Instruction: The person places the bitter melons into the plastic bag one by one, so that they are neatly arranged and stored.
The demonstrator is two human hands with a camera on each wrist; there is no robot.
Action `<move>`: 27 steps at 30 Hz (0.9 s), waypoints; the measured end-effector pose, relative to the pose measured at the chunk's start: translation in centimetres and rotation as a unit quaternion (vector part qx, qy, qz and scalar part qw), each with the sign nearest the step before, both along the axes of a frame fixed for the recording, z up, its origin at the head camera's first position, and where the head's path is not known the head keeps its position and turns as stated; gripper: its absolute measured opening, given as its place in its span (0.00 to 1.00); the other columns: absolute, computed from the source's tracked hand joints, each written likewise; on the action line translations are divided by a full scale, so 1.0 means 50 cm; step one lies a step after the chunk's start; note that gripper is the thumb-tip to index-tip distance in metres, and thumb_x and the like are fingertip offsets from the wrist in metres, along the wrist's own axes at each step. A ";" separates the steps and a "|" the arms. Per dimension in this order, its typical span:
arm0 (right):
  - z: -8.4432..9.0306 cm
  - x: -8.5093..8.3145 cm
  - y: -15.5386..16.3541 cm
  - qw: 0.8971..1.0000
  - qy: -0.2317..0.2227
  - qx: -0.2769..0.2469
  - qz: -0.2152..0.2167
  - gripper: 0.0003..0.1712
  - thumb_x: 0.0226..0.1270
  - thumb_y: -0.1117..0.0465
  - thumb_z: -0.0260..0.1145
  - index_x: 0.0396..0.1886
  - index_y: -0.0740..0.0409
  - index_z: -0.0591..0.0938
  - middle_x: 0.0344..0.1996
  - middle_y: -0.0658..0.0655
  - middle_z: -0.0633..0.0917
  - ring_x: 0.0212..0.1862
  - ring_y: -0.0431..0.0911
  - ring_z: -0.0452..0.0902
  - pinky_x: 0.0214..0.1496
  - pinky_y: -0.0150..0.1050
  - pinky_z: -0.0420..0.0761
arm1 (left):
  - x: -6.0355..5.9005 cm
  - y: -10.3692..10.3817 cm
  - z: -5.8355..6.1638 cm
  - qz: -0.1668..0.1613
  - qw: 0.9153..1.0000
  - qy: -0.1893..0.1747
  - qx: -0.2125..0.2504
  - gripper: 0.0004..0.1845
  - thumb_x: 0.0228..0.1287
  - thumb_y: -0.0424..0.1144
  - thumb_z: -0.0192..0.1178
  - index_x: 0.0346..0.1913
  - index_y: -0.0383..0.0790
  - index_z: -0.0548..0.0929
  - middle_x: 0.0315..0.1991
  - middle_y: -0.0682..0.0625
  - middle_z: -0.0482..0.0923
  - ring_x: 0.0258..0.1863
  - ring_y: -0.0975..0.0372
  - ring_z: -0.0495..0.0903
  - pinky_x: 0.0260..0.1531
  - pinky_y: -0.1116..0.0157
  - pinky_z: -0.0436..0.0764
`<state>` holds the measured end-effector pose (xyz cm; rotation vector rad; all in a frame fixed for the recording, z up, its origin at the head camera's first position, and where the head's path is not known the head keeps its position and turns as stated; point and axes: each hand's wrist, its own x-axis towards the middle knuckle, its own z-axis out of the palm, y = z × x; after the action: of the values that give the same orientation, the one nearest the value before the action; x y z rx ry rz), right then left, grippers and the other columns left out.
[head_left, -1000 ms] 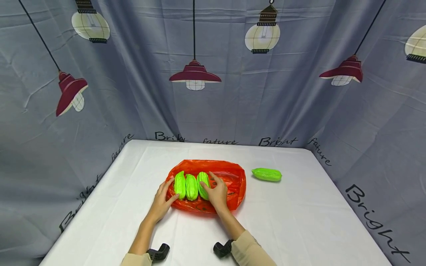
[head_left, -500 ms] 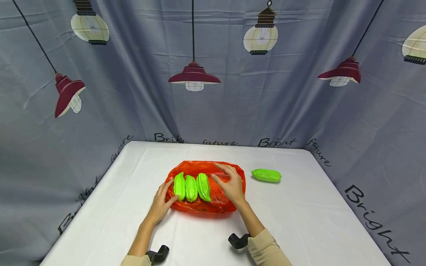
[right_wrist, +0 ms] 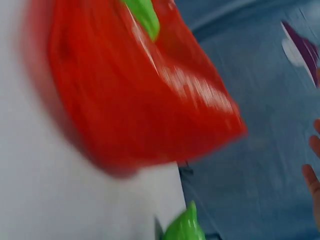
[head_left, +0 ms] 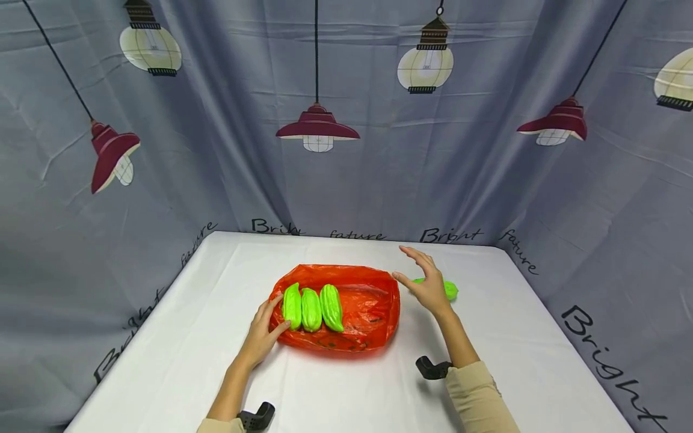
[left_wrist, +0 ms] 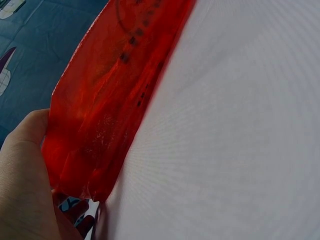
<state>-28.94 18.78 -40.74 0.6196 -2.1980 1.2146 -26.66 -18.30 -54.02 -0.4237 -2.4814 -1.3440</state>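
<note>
A red plastic bag (head_left: 373, 300) lies on the white table with its mouth spread wide. Inside, toward its left end, three bright green ridged gourds (head_left: 311, 310) lie side by side. My left hand (head_left: 261, 337) holds the bag's left end, thumb at the near rim and fingers round the far side; the left wrist view has the thumb at the rim of the red plastic (left_wrist: 100, 115). My right hand (head_left: 431, 290) hovers right of the bag, thumb and fingers apart, holding nothing. Behind it, partly hidden, lies another green gourd (head_left: 451, 291), whose pointed tip (right_wrist: 186, 225) shows in the right wrist view.
The white-covered table (head_left: 509, 361) extends around the bag on all sides. A grey curtain (head_left: 346, 180) printed with lamps and lettering hangs behind and beside it. Black wrist mounts (head_left: 433, 368) sit on both forearms. The right wrist view is blurred.
My right hand has let go of the third gourd in the bag and moved right, out over the gourd on the table. My left hand has stayed at the bag's left end.
</note>
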 end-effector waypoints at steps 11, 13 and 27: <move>-0.064 -0.073 0.156 0.998 -0.051 0.026 -0.026 0.40 0.49 0.65 0.74 0.64 0.58 0.70 0.60 0.60 0.71 0.61 0.57 0.63 0.57 0.59 0.61 | -0.003 -0.002 0.004 0.003 1.000 0.003 -0.001 0.34 0.60 0.46 0.60 0.68 0.45 0.62 0.64 0.37 0.58 0.62 0.41 0.58 0.54 0.37 0.58; -0.078 -0.085 0.179 0.996 -0.072 0.042 -0.037 0.41 0.49 0.61 0.74 0.65 0.52 0.69 0.62 0.57 0.70 0.63 0.56 0.61 0.59 0.59 0.60 | -0.003 -0.002 0.002 0.003 1.000 0.002 -0.003 0.34 0.60 0.46 0.60 0.68 0.46 0.62 0.64 0.37 0.58 0.62 0.41 0.58 0.54 0.36 0.58; -0.128 -0.129 0.251 0.962 -0.233 0.142 -0.023 0.45 0.49 0.45 0.72 0.68 0.44 0.65 0.67 0.61 0.62 0.67 0.64 0.50 0.58 0.68 0.52 | -0.002 0.001 0.000 0.002 1.000 0.010 0.004 0.34 0.60 0.46 0.61 0.68 0.45 0.63 0.64 0.38 0.59 0.61 0.40 0.60 0.53 0.36 0.59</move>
<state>-35.39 31.32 -47.12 0.4166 -2.7990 1.1131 -26.73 -18.27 -54.05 -0.4278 -2.4588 -1.3398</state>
